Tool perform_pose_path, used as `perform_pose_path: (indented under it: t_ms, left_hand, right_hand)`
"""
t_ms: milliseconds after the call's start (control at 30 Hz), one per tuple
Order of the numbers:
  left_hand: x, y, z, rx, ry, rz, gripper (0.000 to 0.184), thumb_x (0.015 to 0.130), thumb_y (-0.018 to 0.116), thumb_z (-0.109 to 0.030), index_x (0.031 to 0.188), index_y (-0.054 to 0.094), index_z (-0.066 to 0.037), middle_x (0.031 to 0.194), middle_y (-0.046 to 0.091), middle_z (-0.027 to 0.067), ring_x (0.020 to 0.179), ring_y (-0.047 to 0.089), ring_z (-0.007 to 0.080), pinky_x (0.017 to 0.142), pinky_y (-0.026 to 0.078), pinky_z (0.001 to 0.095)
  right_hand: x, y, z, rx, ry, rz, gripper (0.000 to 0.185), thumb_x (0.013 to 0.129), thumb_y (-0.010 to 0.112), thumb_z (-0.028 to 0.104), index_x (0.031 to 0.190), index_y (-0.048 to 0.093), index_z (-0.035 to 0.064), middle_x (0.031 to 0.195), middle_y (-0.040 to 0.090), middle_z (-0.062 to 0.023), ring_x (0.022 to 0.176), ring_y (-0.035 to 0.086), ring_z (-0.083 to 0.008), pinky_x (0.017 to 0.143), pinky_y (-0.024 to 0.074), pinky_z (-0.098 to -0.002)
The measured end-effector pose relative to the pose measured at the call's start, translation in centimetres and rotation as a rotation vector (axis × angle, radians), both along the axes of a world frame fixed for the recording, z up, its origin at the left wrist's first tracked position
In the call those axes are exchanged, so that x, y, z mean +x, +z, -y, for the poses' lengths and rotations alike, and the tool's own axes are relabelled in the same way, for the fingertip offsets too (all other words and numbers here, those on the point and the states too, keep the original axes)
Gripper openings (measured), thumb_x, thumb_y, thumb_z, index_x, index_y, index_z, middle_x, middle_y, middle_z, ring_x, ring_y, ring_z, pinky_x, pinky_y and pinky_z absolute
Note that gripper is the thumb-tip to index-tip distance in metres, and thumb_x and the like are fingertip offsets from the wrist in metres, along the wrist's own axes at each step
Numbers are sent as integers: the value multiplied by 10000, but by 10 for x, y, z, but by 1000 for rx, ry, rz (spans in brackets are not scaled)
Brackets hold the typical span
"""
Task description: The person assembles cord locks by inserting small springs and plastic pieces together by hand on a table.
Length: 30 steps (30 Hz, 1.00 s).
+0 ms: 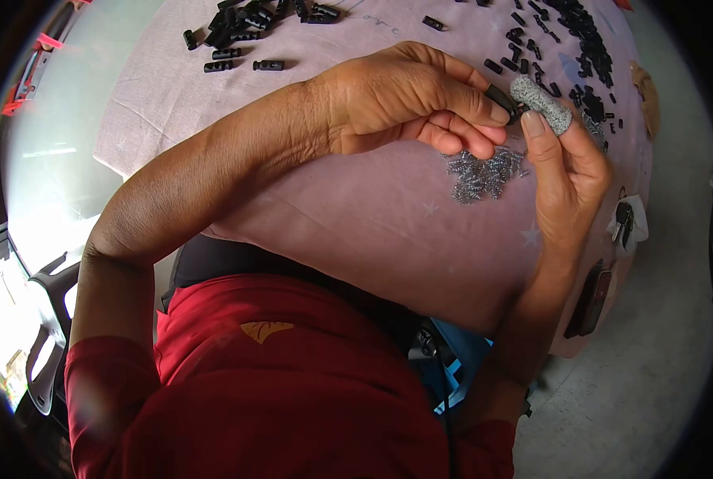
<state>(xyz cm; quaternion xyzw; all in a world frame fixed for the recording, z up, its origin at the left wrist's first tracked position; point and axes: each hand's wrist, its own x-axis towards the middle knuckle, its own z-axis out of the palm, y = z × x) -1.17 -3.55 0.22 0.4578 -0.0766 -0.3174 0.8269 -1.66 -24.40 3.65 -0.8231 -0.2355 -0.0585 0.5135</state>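
Note:
My left hand (pixel 408 100) reaches over the cloth and pinches a small black plastic piece (pixel 500 99) between thumb and fingers. Against the far end of that piece, my right hand (pixel 568 168) has its thumb and index finger closed together. A speckled grey sleeve (pixel 542 104) covers the right index finger. Whatever is between the right fingertips is too small and hidden to name. Below the hands lies a pile of small metal springs (pixel 484 176) on the pink cloth (pixel 372 215).
Larger black cylindrical pieces (pixel 244 24) are heaped at the far left. Many small black parts (pixel 588 48) spread along the far right. Keys (pixel 624 223) and a dark phone-like object (pixel 589 299) lie by the right edge. A chair (pixel 49 343) stands at left.

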Motion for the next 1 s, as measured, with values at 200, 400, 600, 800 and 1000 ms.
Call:
perform_pose_path:
  t_ms: [200, 400, 600, 800, 1000]
  left_hand:
    - [-1, 0, 2, -7, 27, -16, 200, 912, 654, -116, 1057, 646, 21, 971, 716, 124, 809, 704, 132, 666, 560, 189]
    - [3, -4, 0, -128, -12, -75, 205, 907, 661, -130, 1059, 652, 6, 972, 704, 84, 849, 684, 113, 741, 556, 212]
    - [3, -7, 2, -184, -23, -106, 213, 906, 660, -126, 1075, 646, 1, 968, 695, 64, 864, 662, 96, 791, 548, 219]
    - [4, -8, 2, -185, -41, -86, 235, 918, 654, -167, 1093, 644, -11, 937, 692, 56, 851, 659, 102, 797, 545, 227]
    - [3, -3, 3, -149, -38, -50, 255, 939, 628, -188, 1114, 638, -3, 983, 697, 83, 906, 666, 131, 831, 542, 250]
  right_hand:
    - [5, -12, -1, -53, 23, 224, 129, 872, 667, -7, 990, 685, -54, 859, 652, -53, 732, 547, -55, 622, 432, -190]
    - [4, -13, -9, -71, 18, 383, 261, 781, 757, 40, 1032, 708, -8, 958, 685, -68, 743, 608, -91, 549, 441, -207]
    - [2, -12, -14, -194, -36, 531, 386, 686, 815, 71, 1058, 719, 38, 977, 686, -52, 732, 619, -116, 529, 446, -215]
    - [4, -16, -12, -183, -43, 618, 422, 656, 812, 40, 1066, 713, 26, 977, 687, -72, 729, 625, -131, 520, 449, -221]
    - [2, -17, -14, -177, -44, 589, 419, 652, 803, 50, 1058, 708, 8, 985, 684, -102, 791, 649, -188, 640, 525, -281]
